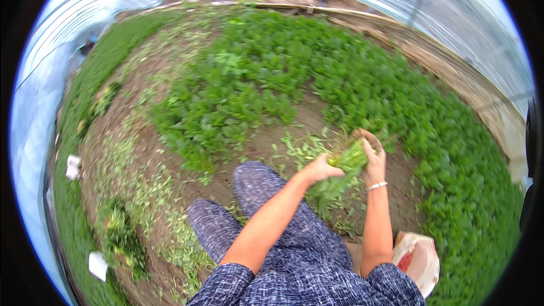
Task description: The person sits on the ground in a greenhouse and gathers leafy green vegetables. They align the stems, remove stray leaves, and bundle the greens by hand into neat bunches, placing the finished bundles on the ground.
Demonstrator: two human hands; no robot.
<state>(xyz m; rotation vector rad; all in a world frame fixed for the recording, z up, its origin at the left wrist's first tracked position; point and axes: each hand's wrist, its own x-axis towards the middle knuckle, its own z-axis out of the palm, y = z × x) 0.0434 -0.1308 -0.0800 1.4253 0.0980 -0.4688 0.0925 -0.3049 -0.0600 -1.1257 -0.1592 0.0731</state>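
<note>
A bunch of leafy greens (349, 162) is held between both hands, its pale stems toward the upper right and its leaves hanging down toward my knee. My left hand (321, 168) wraps the bunch from the left, thumb across the leaves. At the stem end, my right hand (372, 152) curls its fingers around the stalks; a bracelet (377, 185) circles that wrist. Loose trimmed leaves (304, 146) lie on the soil just beyond the bunch. Blur hides the exact grip of the fingertips.
Dense standing greens (263, 63) grow ahead and along the right. A whitish bag (418, 259) sits by my right elbow. Picked bunches (121, 233) and a white sheet (98, 266) lie at left on littered soil (140, 195). Plastic greenhouse film (467, 21) rises beyond.
</note>
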